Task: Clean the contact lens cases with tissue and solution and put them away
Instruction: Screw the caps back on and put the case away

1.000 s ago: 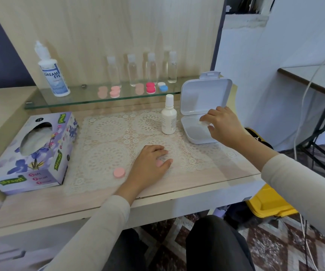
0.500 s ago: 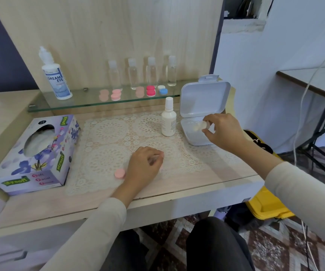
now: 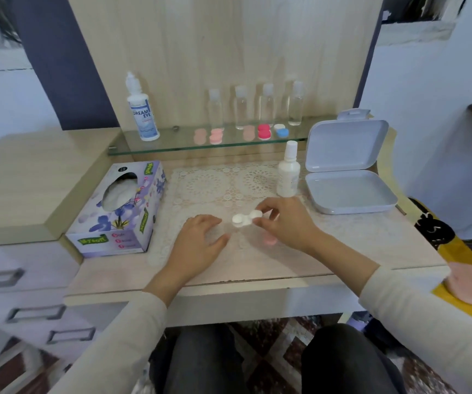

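- The right hand (image 3: 283, 223) pinches the white lens case (image 3: 246, 218) by one end, centre frame, over the lace mat (image 3: 209, 186).
- The left hand (image 3: 200, 244): fingers relaxed, grasping nothing.
- Risk: the one-end pinch may slip, and the case would drop onto the mat.

Right hand (image 3: 283, 223) moved from the open white box (image 3: 348, 194) to the lace mat (image 3: 209, 186), now pinching a white lens case (image 3: 247, 218), left hand (image 3: 200, 240) uncurled beside it.
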Demonstrator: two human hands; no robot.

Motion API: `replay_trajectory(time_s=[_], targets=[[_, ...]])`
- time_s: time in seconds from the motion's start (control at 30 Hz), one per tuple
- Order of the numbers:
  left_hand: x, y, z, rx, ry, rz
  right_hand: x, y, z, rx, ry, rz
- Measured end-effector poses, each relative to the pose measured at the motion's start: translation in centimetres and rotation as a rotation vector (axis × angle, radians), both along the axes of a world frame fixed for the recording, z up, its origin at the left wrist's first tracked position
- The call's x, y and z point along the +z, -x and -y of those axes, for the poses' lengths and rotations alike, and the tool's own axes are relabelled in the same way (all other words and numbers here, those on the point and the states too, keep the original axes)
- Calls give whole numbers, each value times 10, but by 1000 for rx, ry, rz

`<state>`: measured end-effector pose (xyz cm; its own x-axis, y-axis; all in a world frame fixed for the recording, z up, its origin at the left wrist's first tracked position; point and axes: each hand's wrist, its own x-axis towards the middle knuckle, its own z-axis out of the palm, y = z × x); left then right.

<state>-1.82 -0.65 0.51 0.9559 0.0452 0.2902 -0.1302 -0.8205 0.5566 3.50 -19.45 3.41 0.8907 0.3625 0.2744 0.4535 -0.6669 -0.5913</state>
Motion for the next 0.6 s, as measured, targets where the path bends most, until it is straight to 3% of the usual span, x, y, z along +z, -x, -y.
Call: replay_trajectory(time_s=[0.33, 0.6], targets=[[-7, 20, -16, -35, -73, -55, -18, 10, -25, 8, 90, -40], [3, 19, -22, -26, -58, 22, -14, -1, -28, 8, 45, 18]])
